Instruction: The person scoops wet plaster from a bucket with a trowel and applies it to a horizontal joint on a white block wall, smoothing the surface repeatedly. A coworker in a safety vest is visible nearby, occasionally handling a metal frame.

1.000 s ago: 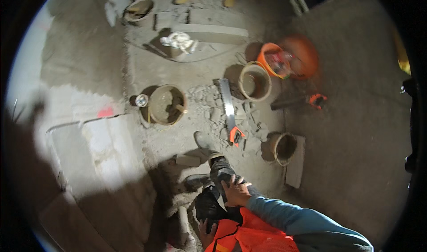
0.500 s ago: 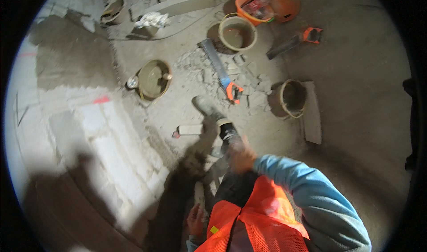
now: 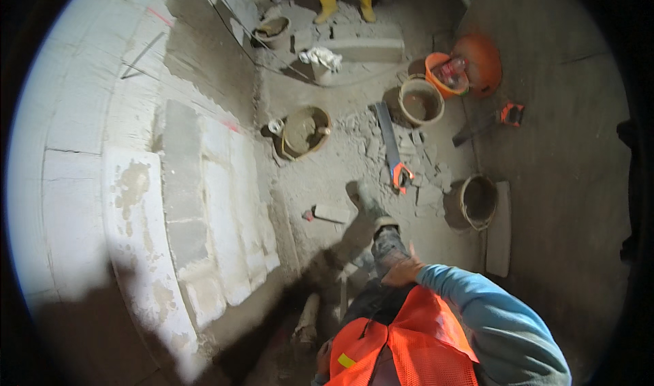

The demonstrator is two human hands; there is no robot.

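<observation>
My right hand point(image 3: 403, 271) lies against the dark trouser leg point(image 3: 390, 243) near the knee, its fingers stretched over the cloth and nothing held. Below it, a dusty boot point(image 3: 370, 201) stands on the rubble-strewn floor. My left hand point(image 3: 323, 357) shows only as a sliver beside the orange vest point(image 3: 361, 348); its fingers are hidden. Near that hand is my other dusty boot point(image 3: 308, 321). Ahead lies a handsaw point(image 3: 390, 141) with an orange handle, on broken block pieces. A small pale block point(image 3: 332, 213) rests left of the forward boot.
A mortar bucket point(image 3: 305, 130) stands left of the saw, another bucket point(image 3: 421, 102) beyond it. An orange bucket point(image 3: 446, 72) holds bottles. At right are a bucket point(image 3: 479, 201), a slab point(image 3: 500, 233) and a second saw point(image 3: 487, 124). A block wall point(image 3: 184, 181) rises left. Someone's yellow boots point(image 3: 327, 4) stand far off.
My view has shifted left and up, bringing more wall and another person's yellow boots into sight. My left hand has become mostly hidden by the vest. My right hand stays at the leg.
</observation>
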